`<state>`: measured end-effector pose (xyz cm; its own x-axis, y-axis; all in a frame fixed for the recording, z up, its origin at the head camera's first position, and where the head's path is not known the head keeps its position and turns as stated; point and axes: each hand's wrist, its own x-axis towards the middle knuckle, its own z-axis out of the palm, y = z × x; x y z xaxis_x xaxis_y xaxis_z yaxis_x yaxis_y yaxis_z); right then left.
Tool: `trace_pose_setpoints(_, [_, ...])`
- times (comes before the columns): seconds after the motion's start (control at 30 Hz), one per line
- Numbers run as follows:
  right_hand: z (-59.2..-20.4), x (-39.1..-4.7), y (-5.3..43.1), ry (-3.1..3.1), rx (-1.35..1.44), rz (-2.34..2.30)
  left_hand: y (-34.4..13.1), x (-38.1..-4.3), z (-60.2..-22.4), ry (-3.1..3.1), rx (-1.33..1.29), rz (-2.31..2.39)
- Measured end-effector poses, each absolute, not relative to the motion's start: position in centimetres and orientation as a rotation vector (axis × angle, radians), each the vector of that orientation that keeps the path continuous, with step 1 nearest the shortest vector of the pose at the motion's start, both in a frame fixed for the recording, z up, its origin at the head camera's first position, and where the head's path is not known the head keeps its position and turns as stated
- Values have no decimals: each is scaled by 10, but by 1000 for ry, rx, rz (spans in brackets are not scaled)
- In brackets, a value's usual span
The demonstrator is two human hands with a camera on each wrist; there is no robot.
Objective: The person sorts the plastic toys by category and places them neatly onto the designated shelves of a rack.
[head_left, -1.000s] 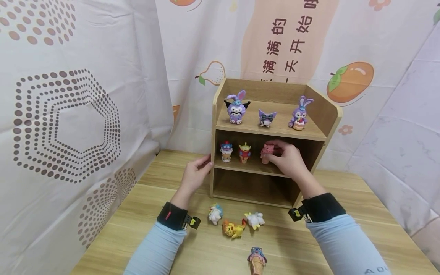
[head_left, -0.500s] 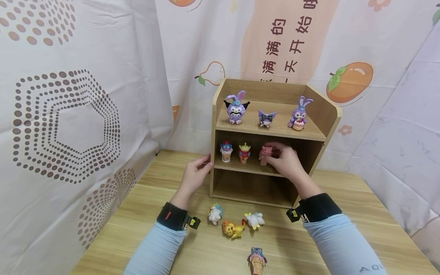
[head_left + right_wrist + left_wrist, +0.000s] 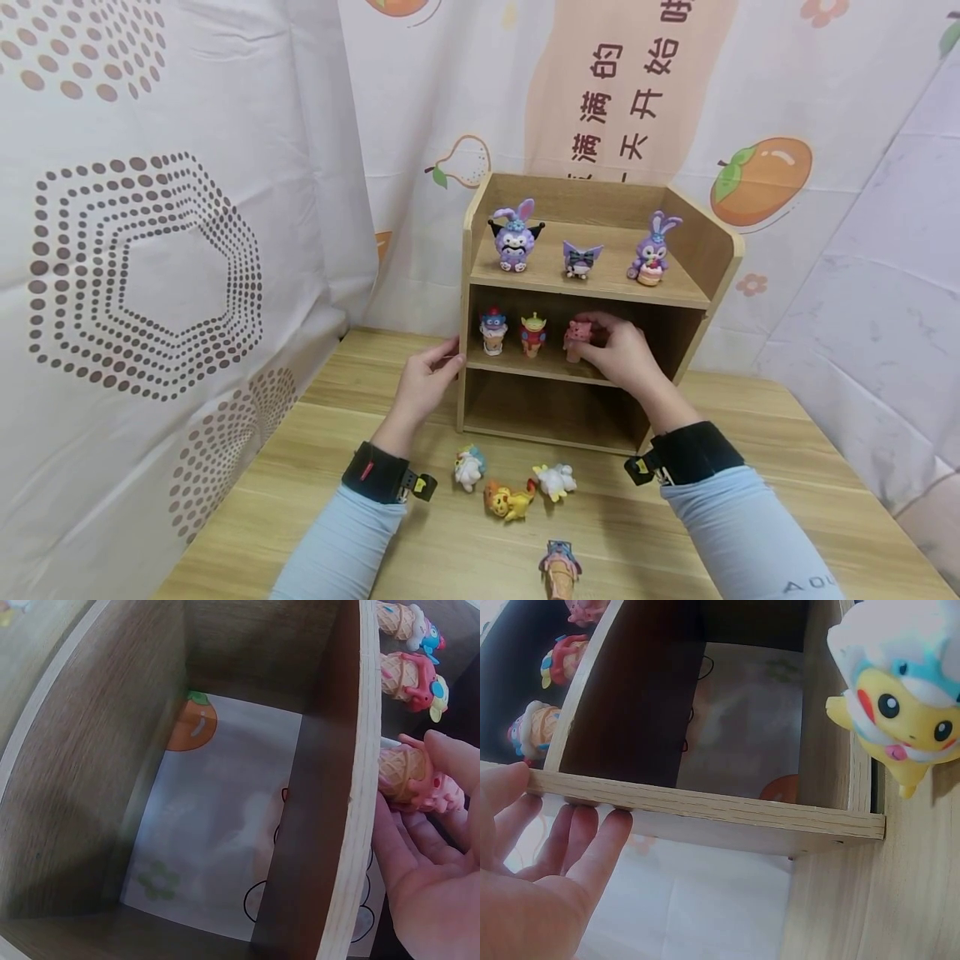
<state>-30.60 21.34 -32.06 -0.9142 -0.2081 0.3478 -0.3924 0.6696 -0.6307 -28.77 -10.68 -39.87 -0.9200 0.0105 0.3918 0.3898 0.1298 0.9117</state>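
Observation:
My right hand (image 3: 628, 354) holds a pink bear-like figurine (image 3: 578, 332) with an ice-cream-cone base between thumb and fingers, upright on the middle board of the small wooden shelf (image 3: 592, 292). In the right wrist view, the thumb lies along one side of the pink figurine (image 3: 409, 776) and the other fingers reach behind it. To its left on that board stand a red-and-yellow three-eyed figurine (image 3: 533, 335) and a blue-and-white figurine (image 3: 493, 332). My left hand (image 3: 424, 385) grips the shelf's left side panel, thumb at the front edge (image 3: 705, 802) and fingers against the outer face.
Three purple figurines, a fluffy one (image 3: 515, 237), a small one with a bow (image 3: 580, 259) and a rabbit (image 3: 650, 250), stand on the top board. Before the shelf lie a white-and-blue figurine (image 3: 469, 467), a yellow-orange one (image 3: 509, 500), a white one (image 3: 555, 482) and a cone figurine (image 3: 560, 571).
My right hand has shifted the pink figurine slightly left and toward the front of the middle board. The left hand has stayed at the side panel.

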Motion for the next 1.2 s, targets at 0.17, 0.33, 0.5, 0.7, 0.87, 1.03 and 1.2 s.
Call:
trace_pose_setpoints(0.17, [-321,-306,213,-2638,490,1059,-106,-287,-398,-2139,-380,-1843])
trace_pose_setpoints(0.33, [-321,-306,214,-2641,497,1054,-105,-271,-379,-2172,-389,-1827])
trace_pose_setpoints(0.5, [-320,-305,214,-2650,510,1060,-104,-257,-366,-2175,-402,-1807])
trace_pose_setpoints(0.7, [-320,-305,214,-2650,510,1059,-104,-256,-365,-2162,-407,-1830])
trace_pose_setpoints(0.87, [-320,-305,215,-2648,493,1071,-104,-258,-367,-2167,-403,-1838])
trace_pose_setpoints(1.03, [-319,-304,216,-2641,483,1094,-105,-259,-367,-2162,-404,-1845])
trace_pose_setpoints(1.2, [-317,-301,218,-2629,491,1132,-105,-258,-366,-2164,-405,-1842])
